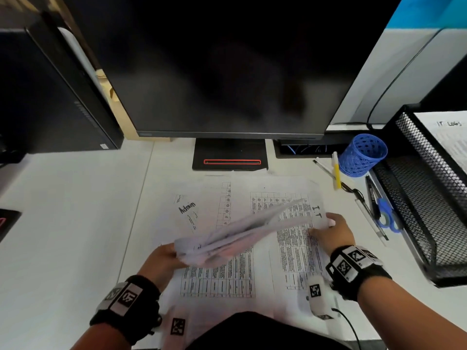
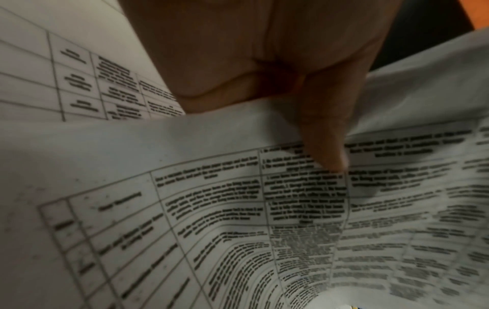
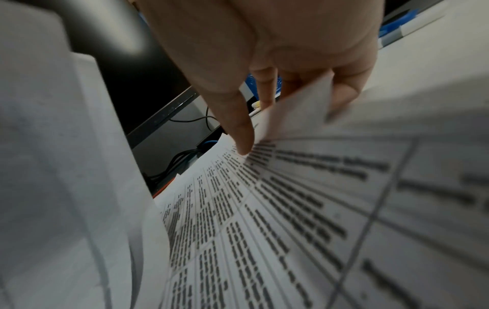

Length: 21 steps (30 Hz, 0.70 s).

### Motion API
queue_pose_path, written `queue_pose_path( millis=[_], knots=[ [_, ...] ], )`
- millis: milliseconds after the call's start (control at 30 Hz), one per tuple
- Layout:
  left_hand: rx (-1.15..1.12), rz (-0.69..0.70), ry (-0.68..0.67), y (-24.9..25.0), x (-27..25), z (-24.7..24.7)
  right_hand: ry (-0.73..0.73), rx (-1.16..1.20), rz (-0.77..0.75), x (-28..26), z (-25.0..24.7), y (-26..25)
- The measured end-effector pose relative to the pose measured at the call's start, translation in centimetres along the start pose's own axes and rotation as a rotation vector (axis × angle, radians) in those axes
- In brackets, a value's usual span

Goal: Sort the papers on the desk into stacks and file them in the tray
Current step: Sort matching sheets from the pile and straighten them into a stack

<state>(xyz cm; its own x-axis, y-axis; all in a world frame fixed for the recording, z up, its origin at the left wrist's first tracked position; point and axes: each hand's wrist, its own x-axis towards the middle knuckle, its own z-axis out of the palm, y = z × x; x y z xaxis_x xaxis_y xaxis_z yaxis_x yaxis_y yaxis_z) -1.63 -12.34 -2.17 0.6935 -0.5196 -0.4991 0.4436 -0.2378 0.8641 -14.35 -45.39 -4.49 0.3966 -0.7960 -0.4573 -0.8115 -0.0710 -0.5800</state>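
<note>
My left hand [image 1: 168, 253] grips the near end of a lifted bundle of printed sheets [image 1: 240, 232], which slants up and to the right above the desk. In the left wrist view the thumb [image 2: 324, 146] presses down on the bundle's top sheet [image 2: 211, 209]. My right hand [image 1: 332, 224] pinches the right edge of a sheet marked "I.T" [image 1: 319, 213]; the right wrist view shows that sheet's corner [image 3: 299, 104] held between thumb and fingers. More table-printed papers [image 1: 219, 276] lie flat underneath, one marked "Admin" [image 1: 187, 207]. The black mesh tray [image 1: 414, 198] stands at the right.
The tray's upper level holds a sheet headed "IT Logs" [image 1: 449, 137]. Between papers and tray lie pens, a yellow marker [image 1: 336, 173], blue scissors [image 1: 388, 215] and a tipped blue mesh cup [image 1: 361, 154]. The monitor stand [image 1: 230, 157] is right behind the papers. A dark computer case [image 1: 50, 97] stands far left.
</note>
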Motion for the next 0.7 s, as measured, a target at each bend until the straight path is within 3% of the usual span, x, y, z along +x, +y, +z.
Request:
queue_pose_path(
  millis=[200, 500, 600, 700],
  knots=[
    [-0.088, 0.007, -0.024, -0.1, -0.3, -0.2, -0.133, -0.034, -0.057, -0.1, -0.4, 0.3],
    [-0.251, 0.051, 0.077, 0.9, 0.6, -1.1, -0.098, 0.230, -0.064, -0.6, -2.9, 0.9],
    [-0.150, 0.143, 0.114, 2.4, 0.6, -0.7, -0.114, 0.254, -0.133, -1.3, -3.7, 0.3],
    [0.299, 0.331, 0.251, 4.7, 0.4, -0.2, -0.117, 0.268, -0.213, -1.5, -4.3, -0.6]
  ],
)
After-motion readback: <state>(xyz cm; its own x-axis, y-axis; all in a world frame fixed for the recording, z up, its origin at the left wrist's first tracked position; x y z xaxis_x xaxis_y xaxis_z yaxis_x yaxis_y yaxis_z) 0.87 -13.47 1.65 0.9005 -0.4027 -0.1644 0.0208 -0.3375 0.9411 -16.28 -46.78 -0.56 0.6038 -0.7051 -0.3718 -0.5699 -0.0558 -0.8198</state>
